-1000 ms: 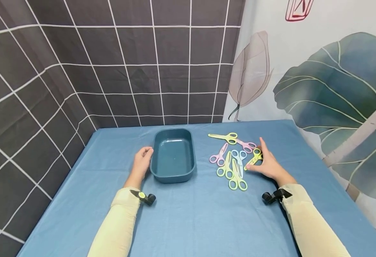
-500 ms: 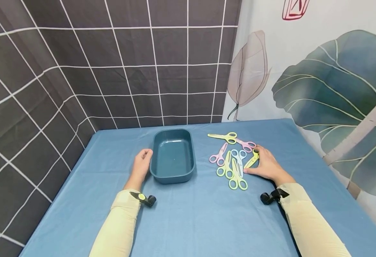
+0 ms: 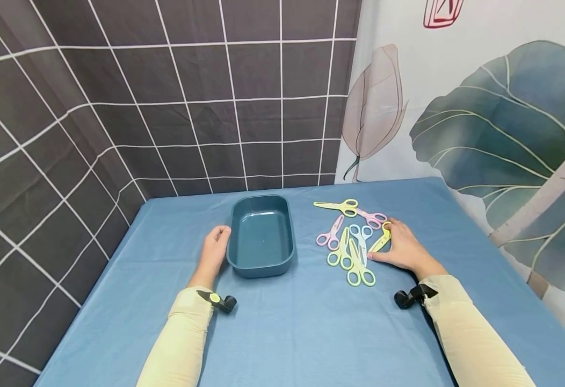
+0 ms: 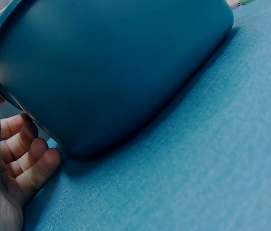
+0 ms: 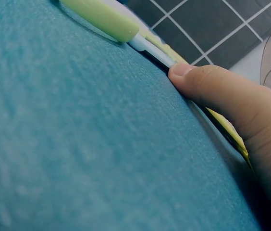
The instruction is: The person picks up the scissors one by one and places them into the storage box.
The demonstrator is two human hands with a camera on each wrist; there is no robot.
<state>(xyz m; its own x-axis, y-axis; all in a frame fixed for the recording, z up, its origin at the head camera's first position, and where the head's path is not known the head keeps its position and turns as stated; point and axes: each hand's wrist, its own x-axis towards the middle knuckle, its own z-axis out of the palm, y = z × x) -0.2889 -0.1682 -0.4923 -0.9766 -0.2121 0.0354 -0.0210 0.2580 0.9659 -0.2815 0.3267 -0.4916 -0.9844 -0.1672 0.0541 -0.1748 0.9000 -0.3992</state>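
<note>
A dark teal rectangular tub (image 3: 261, 266) stands on the cloth. My left hand (image 3: 212, 248) holds its left rim; in the left wrist view the fingers (image 4: 38, 166) curl by the tub's outer wall (image 4: 111, 82). On the right, my right hand (image 3: 405, 248) grips yellow scissors (image 3: 380, 243), its thumb near the blade end and its fingers at the handle loops. The right wrist view shows the thumb (image 5: 207, 84) low against the cloth, while the other fingers are out of sight there. Left of this hand lie light blue scissors (image 3: 361, 236) and yellow-green scissors (image 3: 359, 275).
Farther back lie yellow scissors (image 3: 345, 206) and pink scissors (image 3: 373, 219). Another pink pair (image 3: 330, 238) and a second yellow-green pair (image 3: 341, 253) lie nearer the tub. A blue cloth (image 3: 282, 333) covers the table; a dark checked curtain (image 3: 205, 118) hangs behind.
The right hand's spread thumb and fingers have closed in on the yellow scissors at the right of the group. The left hand stays at the tub's rim.
</note>
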